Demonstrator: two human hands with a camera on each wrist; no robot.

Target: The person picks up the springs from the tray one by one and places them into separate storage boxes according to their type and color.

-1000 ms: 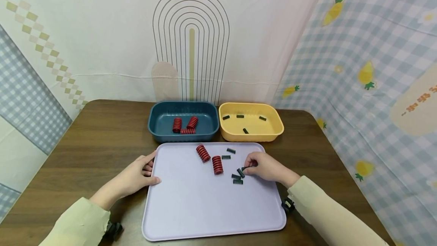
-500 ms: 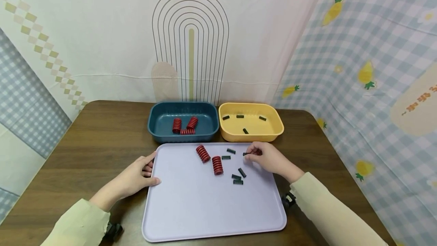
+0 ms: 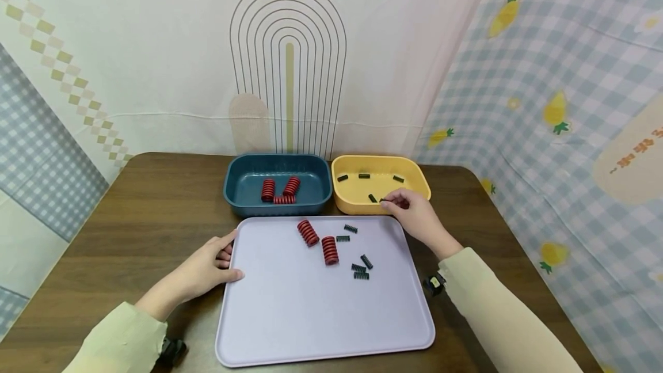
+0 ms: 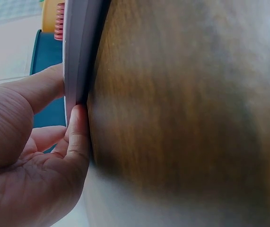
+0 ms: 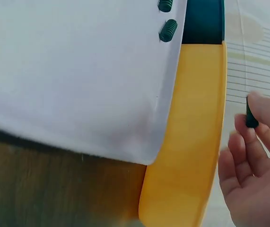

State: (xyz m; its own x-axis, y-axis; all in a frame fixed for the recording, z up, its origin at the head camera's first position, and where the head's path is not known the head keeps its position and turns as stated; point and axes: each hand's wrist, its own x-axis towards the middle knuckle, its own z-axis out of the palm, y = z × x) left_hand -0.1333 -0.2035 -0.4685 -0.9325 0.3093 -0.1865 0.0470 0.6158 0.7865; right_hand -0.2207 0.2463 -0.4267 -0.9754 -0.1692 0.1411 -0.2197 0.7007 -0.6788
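My right hand (image 3: 416, 217) pinches a small dark green spring (image 5: 251, 115) between thumb and fingertips, above the front right part of the yellow bin (image 3: 357, 209). Several like springs lie apart inside that bin. At the left edge of the pale lavender tray (image 3: 290, 315), my left hand (image 3: 202, 269) grips the rim; the thumb (image 4: 47, 85) lies on the upper side and fingers bear against the outer side. On the tray are two thick red springs, one upright-leaning (image 3: 330, 250) and one slanted (image 3: 308, 233), plus several small green springs, such as one (image 3: 366, 261) near its right side.
A dark blue bin (image 3: 279, 210) stands left of the yellow one, touching or nearly so, with three red springs (image 3: 268, 190) inside. Both bins sit behind the tray on the brown wooden table (image 3: 150, 212). Patterned cloth (image 3: 171, 62) hangs behind and at the sides.
My right hand picked a green spring off the tray's right side and carried it up and away to above the yellow bin. The left hand stays at the tray's edge.
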